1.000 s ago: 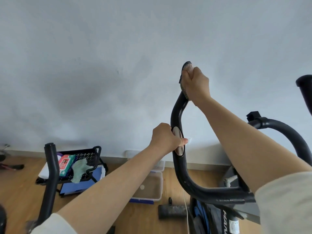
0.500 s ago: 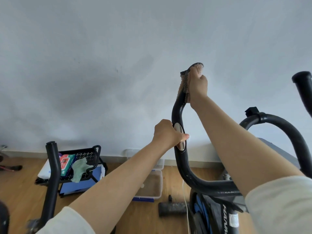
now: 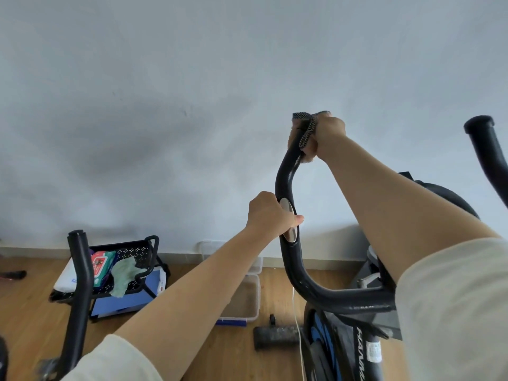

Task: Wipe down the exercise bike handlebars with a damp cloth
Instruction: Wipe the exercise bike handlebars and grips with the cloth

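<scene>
Gripping the handlebar [image 3: 284, 177] in two spots, head view. Right hand [image 3: 330, 134], right of centre in the frame, has its fingers curled round the cloth [image 3: 306, 134] and clamps it onto the bar's top end. Cloth has a dark mesh face and a tan fuzzy underside. It wraps the tip, with one flap over the top and another edge poking out below the palm.

Left hand [image 3: 268, 215] sits lower on the same tube, centre frame, fingers closed round it, thumb tip sticking out on the right side. It covers the upper part of the silver sensor plate [image 3: 290, 234]; the lower part shows beneath the hand.

Bar is black. It runs up from a crossbar at lower right, bends left, then back right to the wrapped tip. Second bar end [image 3: 478, 125] stands at the right edge, bare, well apart from both hands. Both forearms are bare, with pale sleeves [image 3: 453, 298] at the bottom edge.

Background: grey wall [image 3: 165, 105] fills the upper half, wood floor [image 3: 33, 312] below. Lower left, a black post [image 3: 81, 270] stands in front of a black mesh cart [image 3: 138, 250]. A red-green wipes pack [image 3: 101, 266] sits in the cart and a green rag [image 3: 123, 276] hangs over its rim. Clear box [image 3: 242, 301] is on the floor by the wall, partly behind the left forearm. Dark foot bar [image 3: 275, 336] lies at bottom centre, just beside the bike frame [image 3: 360, 350].
</scene>
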